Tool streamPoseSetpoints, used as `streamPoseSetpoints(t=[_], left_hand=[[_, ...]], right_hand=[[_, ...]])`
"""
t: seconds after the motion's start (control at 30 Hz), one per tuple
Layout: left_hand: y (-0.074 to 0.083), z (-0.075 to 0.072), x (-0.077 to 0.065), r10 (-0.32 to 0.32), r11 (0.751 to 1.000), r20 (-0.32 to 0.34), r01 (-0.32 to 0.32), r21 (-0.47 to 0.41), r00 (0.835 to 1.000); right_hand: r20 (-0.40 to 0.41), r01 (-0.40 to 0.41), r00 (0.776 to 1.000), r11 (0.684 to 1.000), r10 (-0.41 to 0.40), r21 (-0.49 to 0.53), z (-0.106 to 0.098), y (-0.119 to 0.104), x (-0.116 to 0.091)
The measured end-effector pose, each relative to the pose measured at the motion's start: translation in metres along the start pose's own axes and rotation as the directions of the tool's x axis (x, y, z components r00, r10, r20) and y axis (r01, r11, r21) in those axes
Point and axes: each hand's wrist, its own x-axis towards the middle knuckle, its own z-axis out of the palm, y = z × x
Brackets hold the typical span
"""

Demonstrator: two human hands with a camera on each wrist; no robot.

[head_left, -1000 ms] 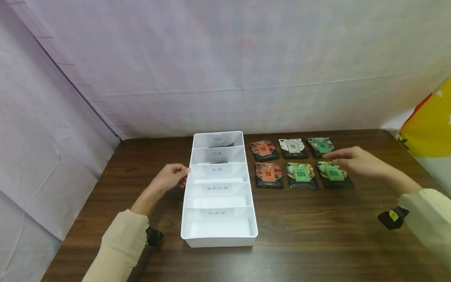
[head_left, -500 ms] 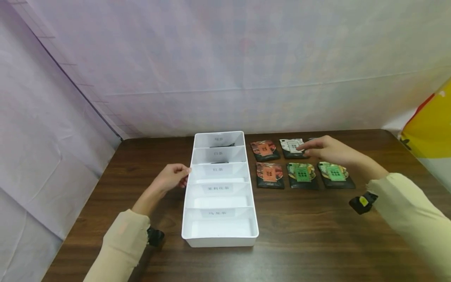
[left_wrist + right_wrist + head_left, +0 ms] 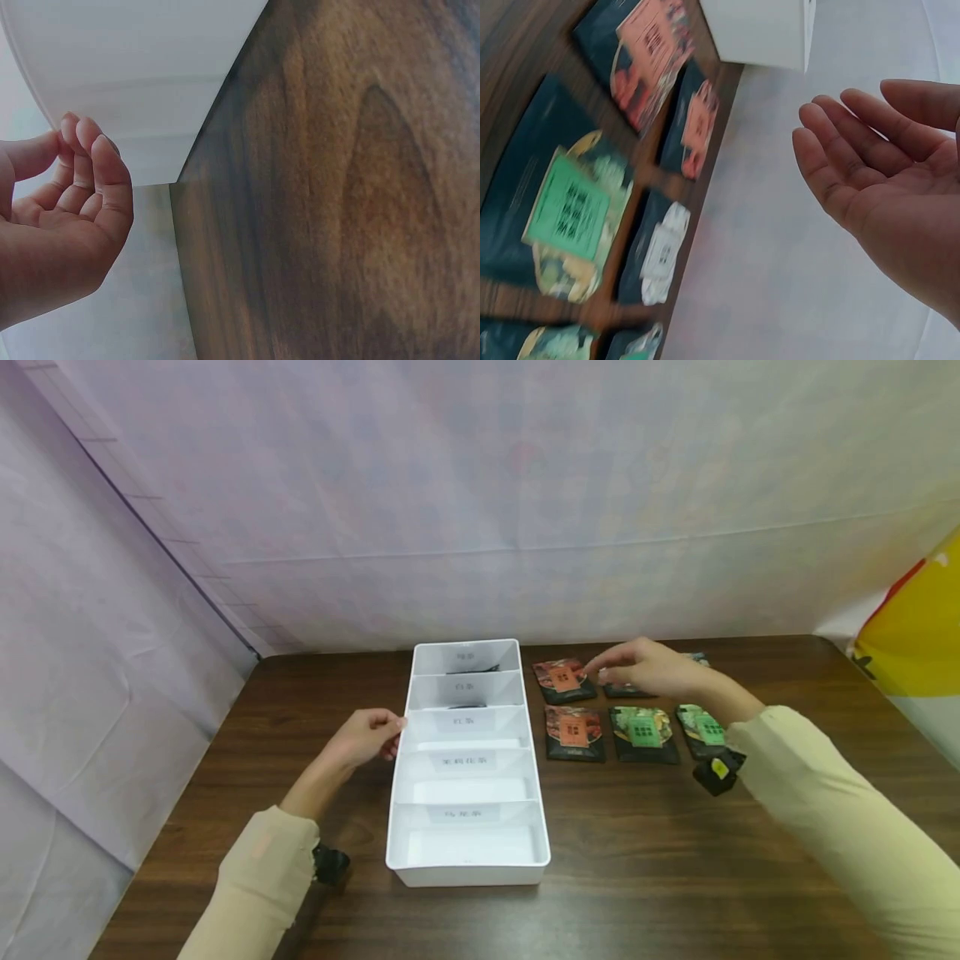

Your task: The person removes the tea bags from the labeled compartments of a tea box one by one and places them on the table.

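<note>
My left hand [image 3: 362, 739] pinches the left rim of a white divided box [image 3: 468, 877] between thumb and fingers. My right hand [image 3: 656, 668], holding nothing, hovers over the back row of tea sachets with fingers gently bent. Its fingertips are right by the orange-labelled sachet [image 3: 564, 678] at the back. Partly covered by that hand is a white-labelled sachet [image 3: 662, 251], plain in the right wrist view. In the front row lie another orange-labelled sachet [image 3: 573, 733], a green-labelled sachet [image 3: 643, 735] and a second green one [image 3: 697, 724], partly behind the right wrist.
Labelled compartments run along the box, and dark sachet edges [image 3: 480, 669] show in the two farthest ones. Another green sachet [image 3: 699, 657] peeks out behind the right hand. A pale curtain [image 3: 480, 527] hangs at the back edge of the brown wooden table [image 3: 637, 885].
My right hand has moved left across the back row, from the green sachets past the white one to the orange one. The left hand stays at the box rim.
</note>
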Motion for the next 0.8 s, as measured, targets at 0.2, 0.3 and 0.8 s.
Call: streamPoseSetpoints(t=[0.2,0.3,0.8], left_hand=[[0.001,0.0,-0.001,-0.009,1.0,-0.003,0.009,0.007,1.0],[0.001,0.0,-0.001,-0.006,1.0,0.001,0.006,0.0,1.0],[0.0,-0.001,0.0,0.003,1.0,0.004,-0.003,-0.014,1.0]], right_hand=[[0.022,-0.009,1.0,0.997,0.007,0.082,0.01,-0.012,0.017],[0.044,-0.021,0.999,0.991,0.016,0.129,0.016,-0.017,0.025],[0.091,0.07,0.993,0.993,-0.078,0.093,0.048,-0.054,0.057]])
